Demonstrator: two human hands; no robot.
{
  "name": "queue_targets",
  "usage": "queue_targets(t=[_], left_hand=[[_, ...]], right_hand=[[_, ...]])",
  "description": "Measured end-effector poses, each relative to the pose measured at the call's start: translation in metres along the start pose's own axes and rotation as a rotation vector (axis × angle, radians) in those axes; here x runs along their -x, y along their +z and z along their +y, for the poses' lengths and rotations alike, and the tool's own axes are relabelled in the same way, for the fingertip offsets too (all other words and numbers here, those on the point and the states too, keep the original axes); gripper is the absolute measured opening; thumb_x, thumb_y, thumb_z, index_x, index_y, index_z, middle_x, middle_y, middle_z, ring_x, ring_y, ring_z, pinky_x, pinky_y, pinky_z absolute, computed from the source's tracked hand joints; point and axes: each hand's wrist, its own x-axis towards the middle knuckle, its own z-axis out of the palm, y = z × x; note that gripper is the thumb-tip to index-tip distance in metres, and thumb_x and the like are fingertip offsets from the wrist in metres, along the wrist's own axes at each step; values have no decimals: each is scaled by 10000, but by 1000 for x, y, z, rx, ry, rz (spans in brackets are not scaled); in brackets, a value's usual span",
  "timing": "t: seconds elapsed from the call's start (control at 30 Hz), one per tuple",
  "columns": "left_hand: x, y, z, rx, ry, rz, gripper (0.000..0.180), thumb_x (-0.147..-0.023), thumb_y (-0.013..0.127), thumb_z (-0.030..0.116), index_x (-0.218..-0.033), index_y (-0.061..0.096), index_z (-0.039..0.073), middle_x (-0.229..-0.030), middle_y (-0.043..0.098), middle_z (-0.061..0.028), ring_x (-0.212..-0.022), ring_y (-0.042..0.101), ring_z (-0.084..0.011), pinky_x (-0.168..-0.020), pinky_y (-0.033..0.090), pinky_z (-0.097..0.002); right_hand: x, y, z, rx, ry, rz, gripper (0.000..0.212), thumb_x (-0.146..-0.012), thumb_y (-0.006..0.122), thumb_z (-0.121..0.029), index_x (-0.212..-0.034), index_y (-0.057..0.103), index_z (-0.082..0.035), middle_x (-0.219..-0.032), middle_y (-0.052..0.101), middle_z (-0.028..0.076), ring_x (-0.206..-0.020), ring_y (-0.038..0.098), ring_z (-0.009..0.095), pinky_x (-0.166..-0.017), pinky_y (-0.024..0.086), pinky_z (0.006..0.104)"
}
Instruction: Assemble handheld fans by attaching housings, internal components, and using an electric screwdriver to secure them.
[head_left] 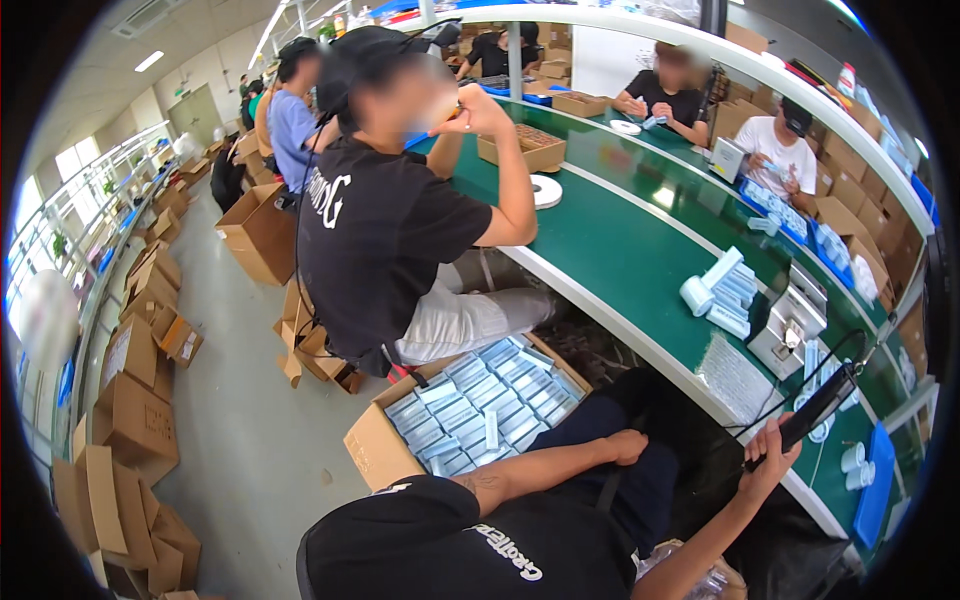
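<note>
My left hand [627,447] rests on my dark-trousered thigh, its fingers curled into a fist with nothing showing in it. Over at the bench edge, my right hand [772,455] is wrapped round a long black handheld device [815,412], tilted up toward the right. A dark cable runs near its upper end. Just beyond it on the green bench [640,270] stand a silver metal machine [790,325], a sheet of clear bubble wrap [735,375] and a pile of light-blue packs [725,290]. Two small light-blue cylinders [855,465] are beside a blue tray [876,485].
A carton [385,450] full of light-blue packs stands at my left. A co-worker in black [385,230] sits beyond it, hands raised. Other people work across the bench. White tape rolls [545,192] and a brown box [525,150] lie farther along. Cartons [135,425] line the far-left aisle.
</note>
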Motion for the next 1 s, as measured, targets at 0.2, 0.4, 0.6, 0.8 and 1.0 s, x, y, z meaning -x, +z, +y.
queue_targets(t=[0.2,0.4,0.6,0.8,1.0], left_hand=[[-3,0,3,6,-12,-14,386,-828,567,40,-1156,640,-150,-1052,712,-329,-1059,688,-470,-929,555,-494],[-7,2,2,15,-38,-12,433,-819,558,41,-1196,614,-163,-1071,705,-340,-1061,688,-462,-944,554,-491],[-8,-18,0,93,-46,-199,431,-886,498,17,-1262,562,-182,-1102,683,-364,-1092,658,-489,-959,541,-495],[-20,-2,-15,152,23,-134,297,-853,545,76,-1042,648,-129,-981,693,-352,-1004,681,-488,-899,552,-522],[-22,-5,-31,118,-62,-180,325,-909,565,241,-858,747,-23,-930,722,-285,-884,707,-453,-840,564,-531]], right_hand=[[-17,-23,9,24,-1,18,160,-966,634,-31,-1070,513,-41,-663,412,-35,-514,354,43,-461,290,218],[-13,-44,8,82,-13,92,217,-963,648,-37,-1132,512,-28,-663,411,-26,-509,357,45,-458,303,215],[-14,-43,10,110,-17,110,227,-955,666,-55,-1104,495,-49,-666,409,-22,-494,352,45,-441,305,213],[-23,-33,17,34,7,72,265,-926,684,-68,-1101,486,-53,-652,396,-21,-475,335,53,-434,308,216],[-8,8,17,-118,91,13,339,-847,696,-62,-1119,494,-37,-665,474,31,-452,404,103,-404,317,248]])
